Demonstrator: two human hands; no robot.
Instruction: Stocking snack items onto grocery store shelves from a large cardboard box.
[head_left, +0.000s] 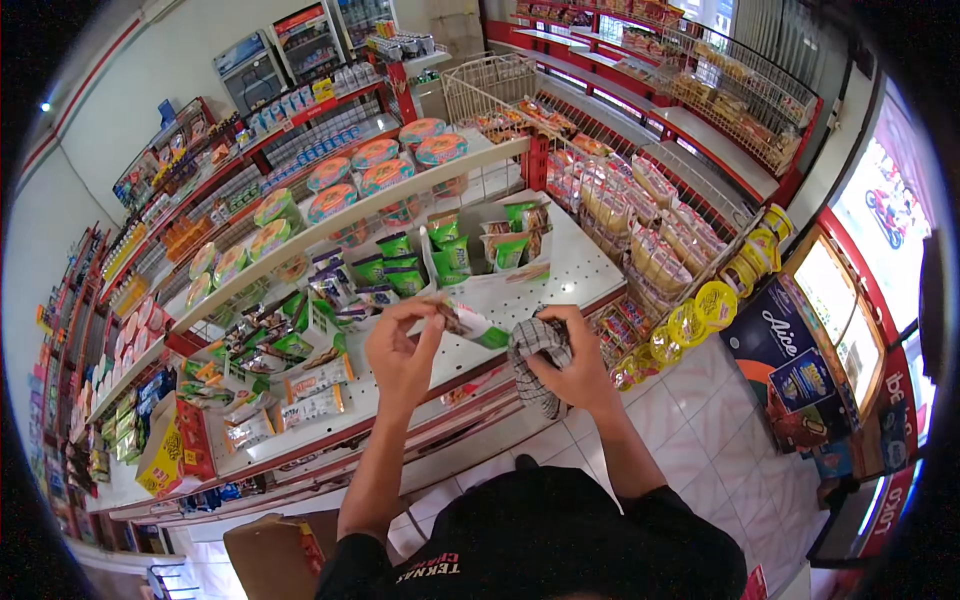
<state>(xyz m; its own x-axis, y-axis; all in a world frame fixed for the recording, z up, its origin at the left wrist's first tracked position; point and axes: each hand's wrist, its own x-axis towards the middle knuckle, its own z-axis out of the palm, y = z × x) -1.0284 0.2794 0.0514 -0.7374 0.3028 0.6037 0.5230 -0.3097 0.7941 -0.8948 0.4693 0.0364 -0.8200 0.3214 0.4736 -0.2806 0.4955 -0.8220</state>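
Between finger and thumb, my left hand grips one end of a slim snack packet with a green and white wrapper. Its free end points right, close to a black-and-white checked cloth, which is bunched in my right hand. Whether cloth and packet touch, I cannot tell. Both hands are above the front edge of a white perforated metal shelf. Just beyond them stand white boxes of small green snack packs and chocolate-coloured packs.
Left along the shelf lie white-and-orange packets and a red-yellow carton. Instant noodle cups fill the level behind a cream rail. At right are a wire basket of bread packs and hanging yellow cups. An open cardboard box sits low left.
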